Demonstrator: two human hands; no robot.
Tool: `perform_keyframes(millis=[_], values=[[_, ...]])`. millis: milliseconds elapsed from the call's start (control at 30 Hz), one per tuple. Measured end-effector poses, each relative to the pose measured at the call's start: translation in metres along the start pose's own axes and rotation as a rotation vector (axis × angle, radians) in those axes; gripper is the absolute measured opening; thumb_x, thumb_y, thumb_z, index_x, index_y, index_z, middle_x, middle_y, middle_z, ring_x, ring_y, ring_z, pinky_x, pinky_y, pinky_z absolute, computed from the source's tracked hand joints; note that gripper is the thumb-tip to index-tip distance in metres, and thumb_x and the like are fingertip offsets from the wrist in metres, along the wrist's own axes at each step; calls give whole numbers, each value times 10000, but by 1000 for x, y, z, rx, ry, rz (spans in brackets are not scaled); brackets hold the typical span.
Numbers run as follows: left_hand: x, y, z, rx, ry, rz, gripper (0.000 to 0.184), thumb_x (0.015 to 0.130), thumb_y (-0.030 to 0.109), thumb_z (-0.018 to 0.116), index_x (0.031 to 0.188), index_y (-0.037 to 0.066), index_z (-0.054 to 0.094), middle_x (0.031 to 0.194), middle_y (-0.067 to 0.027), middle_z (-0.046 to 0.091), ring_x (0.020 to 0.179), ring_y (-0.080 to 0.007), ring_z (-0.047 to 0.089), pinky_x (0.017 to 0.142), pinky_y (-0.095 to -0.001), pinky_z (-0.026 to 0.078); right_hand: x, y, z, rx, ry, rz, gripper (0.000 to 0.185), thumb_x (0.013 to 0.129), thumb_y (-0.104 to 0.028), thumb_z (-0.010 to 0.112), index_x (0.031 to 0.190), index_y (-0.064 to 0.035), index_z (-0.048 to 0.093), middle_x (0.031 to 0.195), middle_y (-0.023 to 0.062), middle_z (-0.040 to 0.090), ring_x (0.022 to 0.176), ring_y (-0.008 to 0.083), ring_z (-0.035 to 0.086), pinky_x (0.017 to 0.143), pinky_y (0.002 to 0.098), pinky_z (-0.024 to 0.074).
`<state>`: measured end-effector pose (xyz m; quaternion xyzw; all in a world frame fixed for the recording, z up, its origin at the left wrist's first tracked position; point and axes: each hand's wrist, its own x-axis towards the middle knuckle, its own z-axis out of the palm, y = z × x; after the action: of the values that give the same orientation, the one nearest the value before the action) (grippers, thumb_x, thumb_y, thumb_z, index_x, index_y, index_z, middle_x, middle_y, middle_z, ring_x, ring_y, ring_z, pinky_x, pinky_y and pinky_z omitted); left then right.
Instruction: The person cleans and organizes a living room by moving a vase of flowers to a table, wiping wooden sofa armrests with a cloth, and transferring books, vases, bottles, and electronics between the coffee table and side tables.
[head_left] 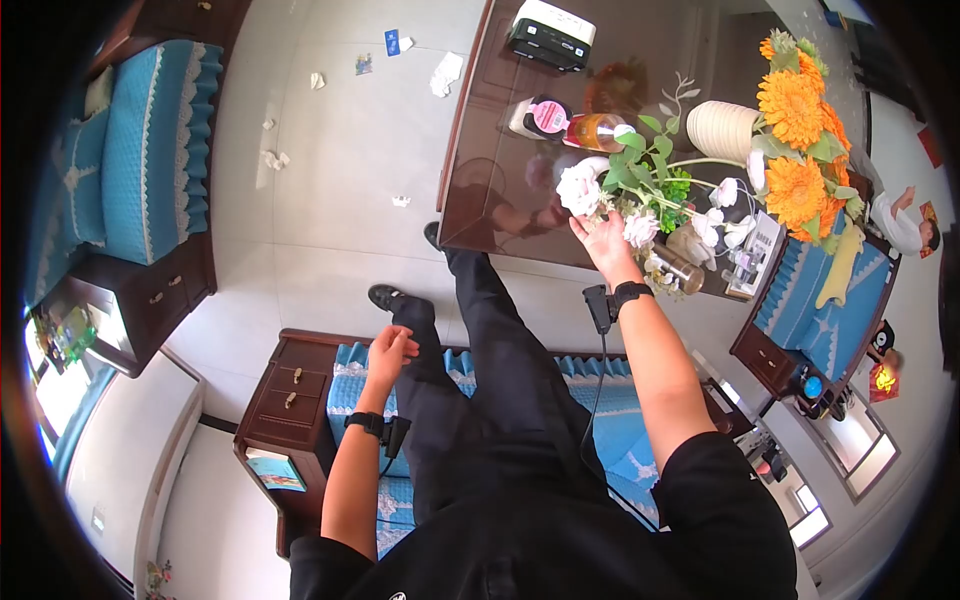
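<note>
My right hand [603, 243] reaches over the edge of the dark glossy table, fingers stretched out and apart just below the white roses [580, 189]. Its fingertips are at the blossoms, and I cannot tell whether they touch them. The roses and their green leaves [655, 150] belong to an arrangement whose base is partly hidden. Beside it lies a ribbed cream vase [722, 131] with orange flowers [795, 110]. My left hand [392, 348] hangs in front of my leg, away from the table, its fingers curled in with nothing visible in them.
On the table [490, 150] are a black-and-white box [552, 36], a bottle of amber liquid [597, 131], a pink-labelled container [547, 117] and a brown glass jar [680, 270]. Paper scraps [446, 74] litter the floor. Blue-covered seats stand left, behind me and right. Another person [900, 220] is at far right.
</note>
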<state>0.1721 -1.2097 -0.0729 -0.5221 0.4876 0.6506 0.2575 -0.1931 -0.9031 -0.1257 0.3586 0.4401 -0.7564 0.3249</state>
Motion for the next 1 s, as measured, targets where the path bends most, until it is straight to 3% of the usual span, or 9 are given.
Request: perform_keyframes(millis=[233, 433, 567, 700, 767, 800, 900, 933, 1000], values=[[-17, -34, -29, -42, 103, -68, 227, 1019, 237, 521, 1075, 60, 652, 880, -66, 724, 772, -142, 693, 638, -282, 512, 23, -4, -19, 70, -3, -22, 378, 1009, -321, 562, 1312, -97, 534, 1292, 113, 622, 1164, 287, 604, 1043, 486, 486], [-38, -63, -43, -194, 150, -9, 214, 1023, 265, 517, 1081, 93, 632, 908, -53, 713, 792, -148, 690, 664, -281, 502, -23, 9, 3, -265, -62, -62, 375, 1038, -355, 513, 1332, -125, 539, 1275, 61, 652, 1165, 225, 629, 1002, 432, 515], [-59, -99, -53, -376, 215, 22, 205, 1027, 262, 509, 1080, 100, 624, 916, -50, 715, 799, -148, 692, 669, -283, 508, -73, 32, 45, -689, -2, -52, 354, 987, -372, 600, 1251, -136, 585, 1129, 20, 644, 995, 169, 608, 823, 339, 519], [-87, -159, -72, -597, 303, 39, 196, 1028, 260, 504, 1089, 112, 617, 943, -53, 714, 830, -149, 694, 689, -294, 524, -81, 77, 63, -967, -265, 127, 321, 933, -309, 701, 1203, -163, 608, 1118, -21, 628, 974, 131, 580, 789, 280, 466], [-102, -195, -85, -696, 362, 42, 204, 1024, 272, 517, 1104, 114, 617, 945, -56, 711, 839, -155, 696, 708, -299, 529, -114, 120, 102, -1071, -338, 60, 405, 943, -277, 697, 1315, -185, 564, 1170, -12, 614, 1037, 133, 575, 834, 288, 470], [-102, -224, -92, -744, 389, 47, 211, 1019, 277, 528, 1123, 117, 618, 972, -55, 709, 850, -157, 696, 722, -307, 531, -145, 143, 138, -1082, -432, 87, 535, 962, -266, 678, 1450, -206, 466, 1234, 7, 598, 1114, 145, 566, 897, 322, 480], [-136, -267, -124, -1025, 580, 68, 204, 1013, 261, 530, 1085, 98, 630, 976, -52, 707, 808, -144, 693, 660, -294, 521, -143, 223, 168, -1315, -774, 98, 632, 972, -247, 661, 1530, -201, 368, 1276, 20, 593, 1177, 173, 558, 967, 359, 471], [-145, -288, -136, -1119, 606, 43, 190, 1020, 256, 531, 1124, 121, 617, 1048, -50, 690, 857, -148, 689, 712, -309, 529, -185, 254, 211, -1529, -753, 85, 590, 965, -202, 655, 1497, -165, 402, 1297, 42, 581, 1203, 203, 548, 1005, 398, 463], [-148, -340, -157, -1225, 731, 68, 189, 1022, 251, 527, 1133, 124, 612, 1048, -48, 688, 856, -151, 688, 707, -307, 526, -212, 334, 244, -1639, -933, 64, 587, 965, -197, 654, 1494, -162, 404, 1297, 44, 579, 1199, 203, 551, 1000, 397, 468]])
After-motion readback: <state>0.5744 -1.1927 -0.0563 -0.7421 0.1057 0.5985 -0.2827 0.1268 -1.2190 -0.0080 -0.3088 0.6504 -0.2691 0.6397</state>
